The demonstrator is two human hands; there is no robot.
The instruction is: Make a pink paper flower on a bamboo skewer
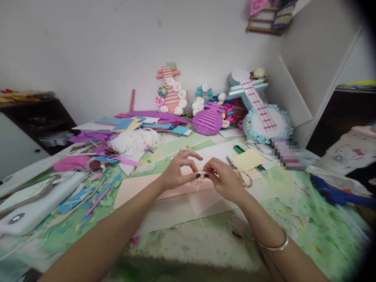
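Centre of frame: left hand [176, 169] and right hand [225, 178] pinch small pale piece [202, 173], likely paper; uneven pull could tear it. Pink sheet [132, 190] lies beneath; dragging wrist might crease it. Right of centre, scissors [246, 179] near right hand; careless sideways swing could knock them.

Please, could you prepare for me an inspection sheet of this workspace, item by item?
Surface: green table covering, stained and scattered with paper scraps.
Job's things: small pale pink piece above a pink paper strip; scissors to the right.
Clutter: white string heap and stacked coloured paper at the left.
Hands: left hand and right hand both pinch the small pale pink piece.
Cables: nothing seen for certain.
Surroundings: pale wall behind, with instrument-shaped crafts before it.
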